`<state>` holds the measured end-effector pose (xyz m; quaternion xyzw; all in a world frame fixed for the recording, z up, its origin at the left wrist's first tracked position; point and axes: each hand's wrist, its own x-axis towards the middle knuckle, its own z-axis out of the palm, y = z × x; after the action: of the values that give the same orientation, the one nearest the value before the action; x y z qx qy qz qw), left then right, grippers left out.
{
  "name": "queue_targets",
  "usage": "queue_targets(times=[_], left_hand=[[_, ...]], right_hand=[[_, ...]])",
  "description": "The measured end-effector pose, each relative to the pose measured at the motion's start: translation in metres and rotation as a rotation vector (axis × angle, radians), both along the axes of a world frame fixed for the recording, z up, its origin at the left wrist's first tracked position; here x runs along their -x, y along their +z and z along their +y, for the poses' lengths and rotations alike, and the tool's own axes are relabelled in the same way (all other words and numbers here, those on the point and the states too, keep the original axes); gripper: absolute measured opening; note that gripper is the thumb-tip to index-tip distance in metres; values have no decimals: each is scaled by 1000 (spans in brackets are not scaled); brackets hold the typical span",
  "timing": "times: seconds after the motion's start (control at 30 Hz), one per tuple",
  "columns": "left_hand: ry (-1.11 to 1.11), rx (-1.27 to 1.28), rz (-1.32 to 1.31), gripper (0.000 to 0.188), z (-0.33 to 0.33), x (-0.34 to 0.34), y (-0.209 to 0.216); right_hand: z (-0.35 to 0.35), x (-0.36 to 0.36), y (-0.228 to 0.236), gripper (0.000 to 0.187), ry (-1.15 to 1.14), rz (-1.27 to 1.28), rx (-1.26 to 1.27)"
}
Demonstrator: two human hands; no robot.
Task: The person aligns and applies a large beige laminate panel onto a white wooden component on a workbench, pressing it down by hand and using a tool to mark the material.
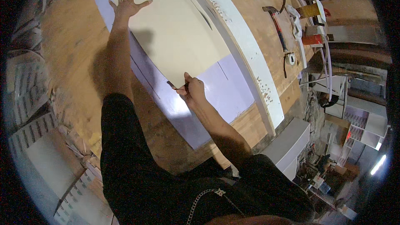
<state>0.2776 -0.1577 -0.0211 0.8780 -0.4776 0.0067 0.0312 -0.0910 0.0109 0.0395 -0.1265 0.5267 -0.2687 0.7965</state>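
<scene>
A smooth cream sheet (pixel 183 29) lies over a pale lavender board (pixel 225 89), which shows along the sheet's left side and near end. My left hand (pixel 126 6) is pressed flat on the far left part of the sheet with its fingers spread. At the sheet's near corner, my right hand (pixel 192 90) is closed around a small dark tool (pixel 171 85). Its slim end sticks out to the left, close to the sheet's edge; the exact kind is too small to make out. Bright light glares on the lavender board beneath this hand.
A long white panel (pixel 250 43) with brown marks runs along the right of the boards on the wooden table (pixel 73 54). Beyond it lie a hammer (pixel 276 25), a white tape measure (pixel 290 59), a yellow roll (pixel 308 11) and a red roll (pixel 312 40).
</scene>
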Motion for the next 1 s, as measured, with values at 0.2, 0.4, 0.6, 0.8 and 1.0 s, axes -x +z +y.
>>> queue_targets(times=[0.2, 0.4, 0.6, 0.8, 1.0], left_hand=[[1, -3, -16, 126, -25, -38, -11], [37, -46, -55, 124, -40, -67, -18], [48, -31, -51, 123, -50, -76, -17], [76, -23, -30, 121, -56, -70, -5], [104, 8, -25, 113, -59, -63, 8]], right_hand=[[-14, -24, -13, 40, 7, -27, 62], [-26, -48, -15, 36, -19, -89, 43], [-38, -54, -31, 33, 20, -151, 31], [-47, -65, -32, 34, 31, -183, 28], [-54, -78, -27, 34, 21, -123, 55]])
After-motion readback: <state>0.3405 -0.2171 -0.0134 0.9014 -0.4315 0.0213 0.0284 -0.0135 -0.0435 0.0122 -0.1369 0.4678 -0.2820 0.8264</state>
